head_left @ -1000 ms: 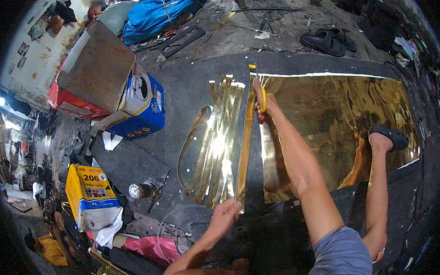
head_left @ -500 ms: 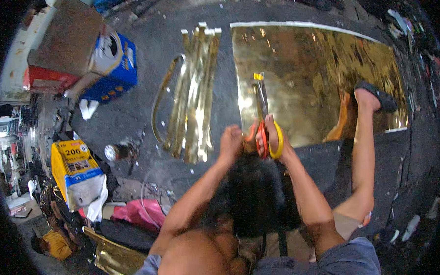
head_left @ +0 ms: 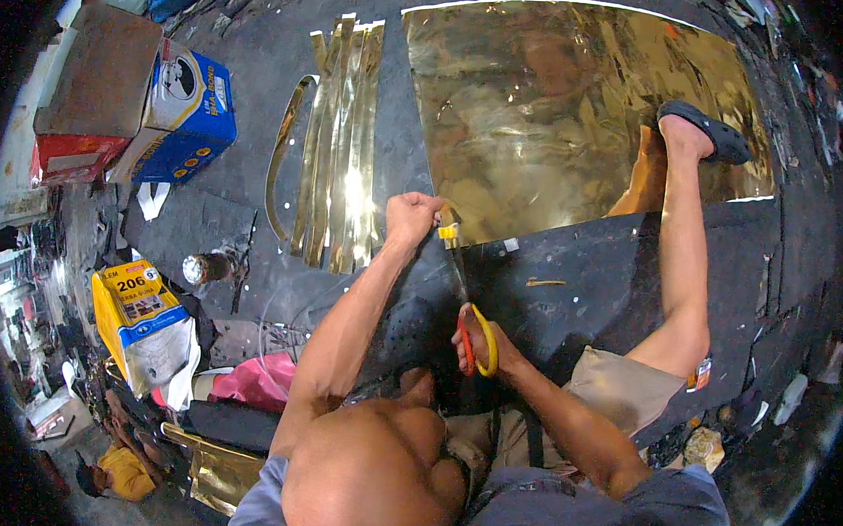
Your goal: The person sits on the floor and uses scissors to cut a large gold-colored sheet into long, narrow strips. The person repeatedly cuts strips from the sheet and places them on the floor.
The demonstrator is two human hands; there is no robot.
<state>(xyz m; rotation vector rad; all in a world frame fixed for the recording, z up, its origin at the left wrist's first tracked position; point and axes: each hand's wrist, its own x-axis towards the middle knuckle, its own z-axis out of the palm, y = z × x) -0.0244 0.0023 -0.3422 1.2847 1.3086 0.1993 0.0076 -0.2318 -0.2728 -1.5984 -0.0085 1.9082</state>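
Observation:
My right hand (head_left: 479, 345) grips a pair of scissors (head_left: 459, 282) by one red and one yellow handle, blades pointing away from me. A yellow band wraps the blades near the tip. That tip lies at the near left corner of a shiny gold sheet (head_left: 512, 126), spread flat on the dark floor. At this corner, where the material curls up a little, my left hand (head_left: 412, 217) is closed in a pinch on the sheet's edge. Several long gold strips (head_left: 337, 151) lie side by side left of the sheet, with one curved strip (head_left: 285, 158) beside them.
My foot in a dark clog (head_left: 714, 133) rests on the sheet's right part. Cardboard boxes (head_left: 100, 80) stand at the far left. Nearer are a yellow carton (head_left: 137, 316), a glass jar (head_left: 205, 268) and pink cloth (head_left: 256, 383). A person in yellow (head_left: 125, 474) is at lower left.
My left hand has moved forward to the sheet's corner and pinches it. The scissors in my right hand have drawn back toward me, their tip now at that corner. The view has shifted.

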